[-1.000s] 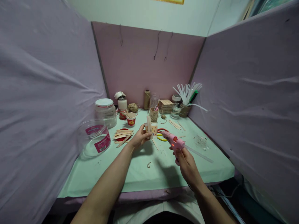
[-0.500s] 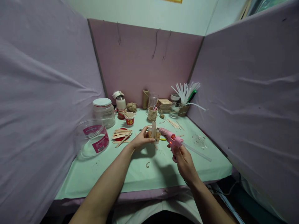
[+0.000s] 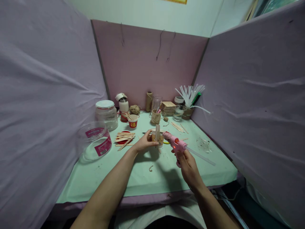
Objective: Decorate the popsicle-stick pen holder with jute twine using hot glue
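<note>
My left hand [image 3: 145, 142] is closed around a small patterned paper cup [image 3: 161, 140], held just above or on the green cloth. Two upright wooden craft sticks [image 3: 157, 133] stand against the cup's near side, by my thumb. My right hand [image 3: 187, 163] grips a pink hot glue gun [image 3: 175, 142] whose small light glows orange-red. Its nozzle points left, close to the cup's right side; whether it touches I cannot tell. A long translucent glue stick [image 3: 201, 156] sticks out of the gun's back. Something yellow [image 3: 166, 142] shows partly behind the cup.
Craft sticks lie on a red dish [image 3: 124, 138] left of my hand. A clear tub [image 3: 96, 143], a lidded jar [image 3: 106, 116] and a red cup [image 3: 132, 121] stand further left. Behind are a twine-wrapped cup [image 3: 155, 117], wooden squares [image 3: 168, 108] and a pot of glue sticks [image 3: 187, 113].
Hardly anything differs. The glue gun's nozzle sits very slightly lower and further from the cup's rim. The whole view has shifted a little.
</note>
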A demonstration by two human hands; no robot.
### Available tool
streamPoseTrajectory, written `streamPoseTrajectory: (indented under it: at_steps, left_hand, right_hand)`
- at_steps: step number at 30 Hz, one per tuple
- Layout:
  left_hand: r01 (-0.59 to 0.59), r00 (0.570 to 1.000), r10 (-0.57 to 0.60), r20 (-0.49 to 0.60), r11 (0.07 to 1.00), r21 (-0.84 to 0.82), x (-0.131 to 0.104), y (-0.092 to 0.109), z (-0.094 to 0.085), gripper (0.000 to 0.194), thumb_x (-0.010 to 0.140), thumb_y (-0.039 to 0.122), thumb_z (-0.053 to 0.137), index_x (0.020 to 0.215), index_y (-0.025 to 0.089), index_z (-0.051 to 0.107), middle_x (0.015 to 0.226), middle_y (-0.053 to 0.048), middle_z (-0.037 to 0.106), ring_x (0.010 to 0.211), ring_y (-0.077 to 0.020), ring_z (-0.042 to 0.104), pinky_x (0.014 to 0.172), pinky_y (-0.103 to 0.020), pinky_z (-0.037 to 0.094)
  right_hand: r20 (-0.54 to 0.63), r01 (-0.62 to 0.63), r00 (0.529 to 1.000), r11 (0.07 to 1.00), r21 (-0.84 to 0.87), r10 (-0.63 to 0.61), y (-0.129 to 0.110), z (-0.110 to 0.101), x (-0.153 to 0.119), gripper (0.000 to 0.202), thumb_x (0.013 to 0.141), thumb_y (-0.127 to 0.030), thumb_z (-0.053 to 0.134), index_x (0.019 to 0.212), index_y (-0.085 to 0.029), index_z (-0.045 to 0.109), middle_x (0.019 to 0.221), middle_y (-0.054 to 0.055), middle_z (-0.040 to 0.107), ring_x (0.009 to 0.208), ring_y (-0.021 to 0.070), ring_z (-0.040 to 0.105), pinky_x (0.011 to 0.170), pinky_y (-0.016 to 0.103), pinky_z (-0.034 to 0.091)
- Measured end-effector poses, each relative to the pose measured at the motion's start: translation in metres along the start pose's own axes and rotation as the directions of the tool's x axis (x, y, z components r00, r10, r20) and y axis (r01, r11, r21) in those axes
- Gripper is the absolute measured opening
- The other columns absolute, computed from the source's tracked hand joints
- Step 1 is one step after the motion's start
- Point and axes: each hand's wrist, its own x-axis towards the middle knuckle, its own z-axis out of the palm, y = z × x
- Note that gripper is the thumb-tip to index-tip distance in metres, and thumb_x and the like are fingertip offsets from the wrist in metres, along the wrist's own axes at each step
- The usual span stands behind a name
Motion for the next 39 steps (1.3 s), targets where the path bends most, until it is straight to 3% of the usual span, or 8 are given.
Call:
streamPoseTrajectory:
  at_steps: [22, 31, 39]
  left_hand:
    - [-0.006, 1.000, 0.006, 0.004, 1.000, 0.017, 0.0001, -0.0023, -0.0016, 0.070, 0.061, 0.031, 0.087, 0.118, 0.021, 0.049, 0.114, -0.008, 0.066, 0.107, -0.0250, 0.064, 0.091, -0.037, 0.048]
    - [-0.006, 1.000, 0.006, -0.006, 1.000, 0.009, -0.0003, 0.0008, 0.0012, 0.073, 0.058, 0.032, 0.089, 0.118, 0.021, 0.049, 0.116, -0.009, 0.066, 0.108, -0.0257, 0.064, 0.091, -0.037, 0.049]
    - [-0.004, 1.000, 0.004, -0.008, 1.000, 0.008, -0.0007, 0.0010, 0.0012, 0.072, 0.059, 0.030, 0.088, 0.119, 0.021, 0.049, 0.114, -0.008, 0.066, 0.106, -0.0245, 0.065, 0.090, -0.036, 0.049]
  right_hand:
    - [-0.005, -0.021, 1.000, 1.000, 0.004, 0.021, 0.0020, -0.0003, 0.0009, 0.056, 0.085, -0.069, 0.049, 0.096, -0.016, 0.063, 0.074, 0.003, 0.057, 0.054, 0.0117, 0.039, 0.047, 0.025, 0.036]
    - [-0.009, -0.001, 1.000, 1.000, -0.001, 0.001, 0.0032, -0.0002, 0.0011, 0.057, 0.086, -0.066, 0.049, 0.107, -0.015, 0.064, 0.080, 0.006, 0.061, 0.054, 0.0120, 0.040, 0.047, 0.026, 0.037]
    - [-0.015, -0.008, 1.000, 1.000, -0.011, 0.008, 0.0036, -0.0006, 0.0006, 0.055, 0.086, -0.067, 0.049, 0.103, -0.016, 0.063, 0.082, 0.006, 0.061, 0.055, 0.0123, 0.040, 0.048, 0.026, 0.037]
